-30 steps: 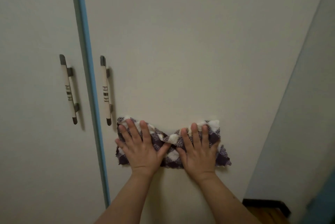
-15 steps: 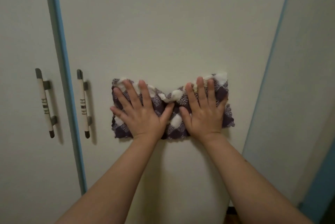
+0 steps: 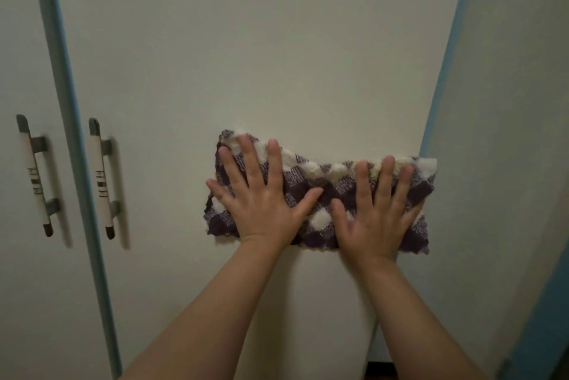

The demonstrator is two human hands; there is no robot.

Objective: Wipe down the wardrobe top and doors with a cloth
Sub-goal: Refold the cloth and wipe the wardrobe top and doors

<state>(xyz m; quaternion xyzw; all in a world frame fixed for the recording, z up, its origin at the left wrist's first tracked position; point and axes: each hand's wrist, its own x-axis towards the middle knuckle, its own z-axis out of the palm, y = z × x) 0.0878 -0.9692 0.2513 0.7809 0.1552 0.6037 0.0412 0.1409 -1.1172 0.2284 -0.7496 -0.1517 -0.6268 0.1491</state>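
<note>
Both palms flat on the cloth (image 3: 320,191), pressed to the right wardrobe door (image 3: 277,56).
Left hand (image 3: 261,198) and right hand (image 3: 380,213) lie side by side, fingers spread straight; two handles (image 3: 100,176) flank the blue strip (image 3: 74,133), well apart.

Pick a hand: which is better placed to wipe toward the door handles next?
Left, probably. The left hand presses the cloth end nearer the handle; the right hand sits at the far edge of the door.
</note>
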